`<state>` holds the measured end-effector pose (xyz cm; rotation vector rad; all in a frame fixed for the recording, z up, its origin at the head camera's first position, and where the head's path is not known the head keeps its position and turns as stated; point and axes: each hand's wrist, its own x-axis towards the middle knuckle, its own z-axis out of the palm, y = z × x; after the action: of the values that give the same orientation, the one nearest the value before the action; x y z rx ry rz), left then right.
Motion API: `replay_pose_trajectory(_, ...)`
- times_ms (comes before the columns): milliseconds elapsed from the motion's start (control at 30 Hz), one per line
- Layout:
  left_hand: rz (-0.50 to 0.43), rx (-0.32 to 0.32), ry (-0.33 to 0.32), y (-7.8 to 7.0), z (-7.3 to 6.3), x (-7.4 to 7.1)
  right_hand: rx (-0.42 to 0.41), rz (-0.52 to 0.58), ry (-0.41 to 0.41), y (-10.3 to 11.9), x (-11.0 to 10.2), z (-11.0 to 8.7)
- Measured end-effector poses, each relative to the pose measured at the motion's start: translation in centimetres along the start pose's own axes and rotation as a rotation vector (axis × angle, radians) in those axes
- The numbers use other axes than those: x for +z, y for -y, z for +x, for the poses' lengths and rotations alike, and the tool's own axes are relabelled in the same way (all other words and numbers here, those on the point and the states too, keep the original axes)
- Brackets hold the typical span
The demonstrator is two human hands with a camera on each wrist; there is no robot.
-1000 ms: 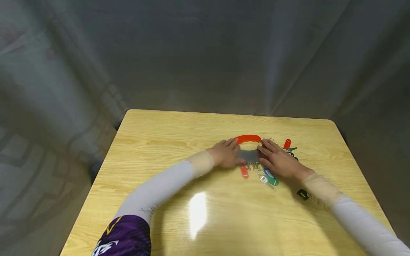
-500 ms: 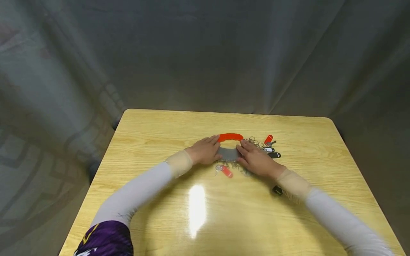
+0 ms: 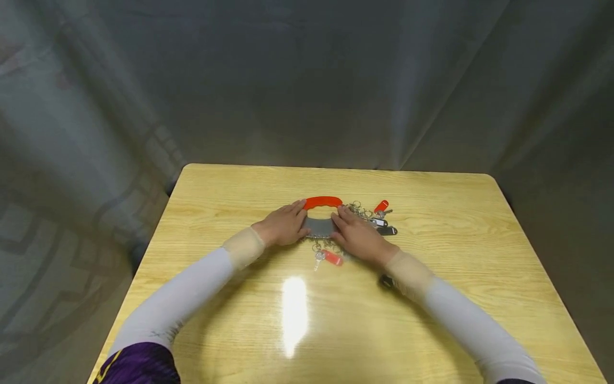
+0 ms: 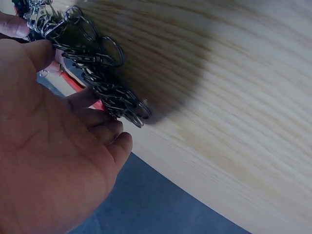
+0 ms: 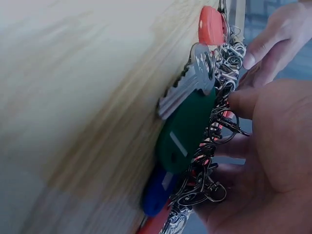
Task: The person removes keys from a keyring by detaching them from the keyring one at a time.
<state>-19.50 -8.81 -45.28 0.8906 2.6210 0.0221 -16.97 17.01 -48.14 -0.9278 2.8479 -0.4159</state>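
A key carrier with a red curved handle [image 3: 323,201] and a grey plate [image 3: 318,228] lies on the table, rings and keys along its edges. My left hand [image 3: 283,223] holds its left side, fingers near the handle's end and thumb by the lower edge. On the right side, my right hand [image 3: 360,234] holds it likewise, covering part of the rings. A silver key [image 3: 318,258] and a red tag [image 3: 332,257] hang below the plate. Bunched rings [image 4: 100,78] show beside the left fingers. The right wrist view has a green tag [image 5: 183,131], a blue tag [image 5: 156,190] and another key [image 5: 187,85].
Past the right hand lie another red tag [image 3: 381,206] and a black tag [image 3: 387,231] with keys. A small dark object [image 3: 386,281] shows beside the right wrist. The wooden table [image 3: 230,186] ends at a grey curtain [image 3: 297,96].
Both hands have moved left across the table together with the key carrier. Its tags and keys trail along; a silver key now shows beside the lower red tag.
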Motion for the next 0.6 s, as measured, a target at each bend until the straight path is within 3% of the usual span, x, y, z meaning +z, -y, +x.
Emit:
replay_pose_trajectory(133, -0.049, -0.008, -0.026, 0.3, -0.1, 0.1, -0.065, 0.020, -0.005, 0.4, -1.0, 0.8)
replay_pose_trajectory(300, -0.042, 0.010, -0.027, -0.4, 0.1, 0.1, -0.118, 0.019, 0.070, -0.5, -2.4, 2.2)
replay_pose_trajectory(433, -0.030, 0.006, 0.040, -0.7, 0.7, -0.1, -0.073, -0.017, 0.151, -1.4, -2.5, 2.9)
replay_pose_trajectory(600, -0.003, -0.016, 0.087, -0.3, 2.4, -0.5, -0.006, -0.040, 0.186, -1.9, -2.3, 3.5)
